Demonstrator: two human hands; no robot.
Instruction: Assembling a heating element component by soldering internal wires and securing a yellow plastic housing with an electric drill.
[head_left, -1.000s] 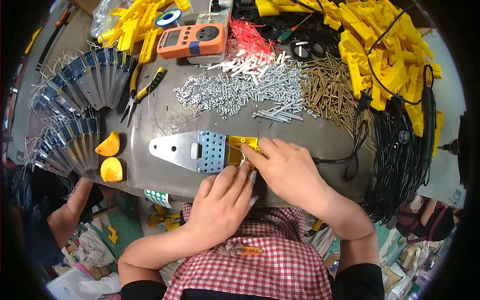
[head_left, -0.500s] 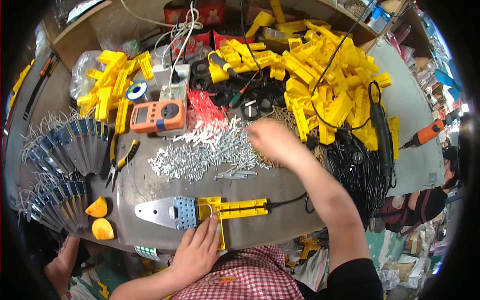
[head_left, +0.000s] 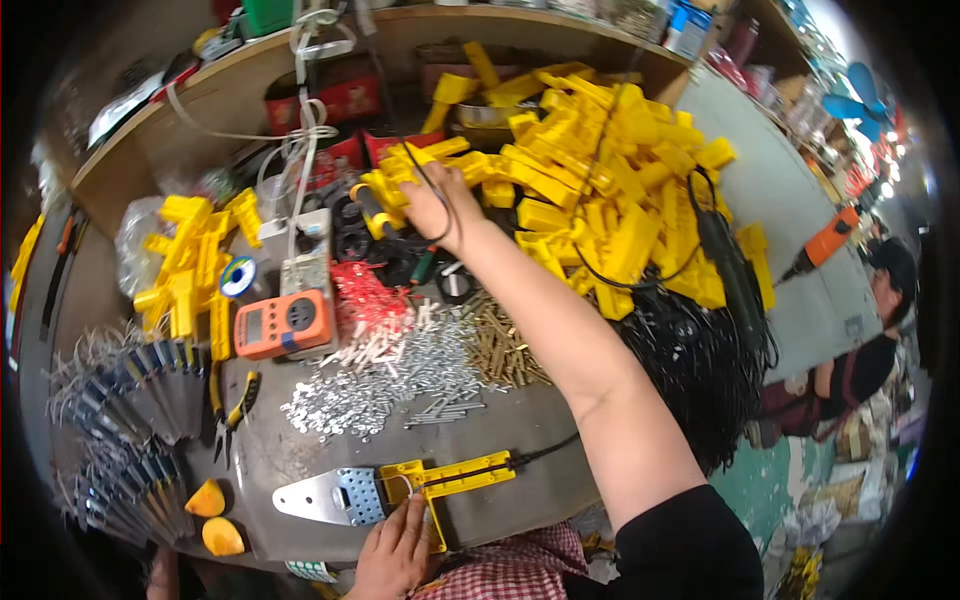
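Observation:
A yellow plastic handle housing (head_left: 468, 474) lies on the bench near me, its inside facing up. A silver pointed metal plate with a perforated blue-grey section (head_left: 330, 496) sits at its left end, and a black cord runs out at its right. My left hand (head_left: 398, 548) lies with outstretched fingers on the housing, fingertips by a pale wire. My right hand (head_left: 440, 208) reaches far across to the yellow plastic housings (head_left: 400, 180) at the back, beside a yellow-and-black tool handle (head_left: 372, 208). Its fingertips are partly hidden among the housings, so their grip is unclear.
Loose silver screws (head_left: 435, 365), brass screws (head_left: 500, 345) and red-and-white small parts (head_left: 365, 300) cover mid-bench. An orange meter (head_left: 283, 325), pliers (head_left: 232, 410) and metal plates with wires (head_left: 140, 390) are left. Black cords (head_left: 690, 350) and an orange screwdriver (head_left: 825, 240) are right.
My right hand has moved from the screw piles to the yellow housings farther back. My left hand stays on the near housing. The whole view has shifted with my head.

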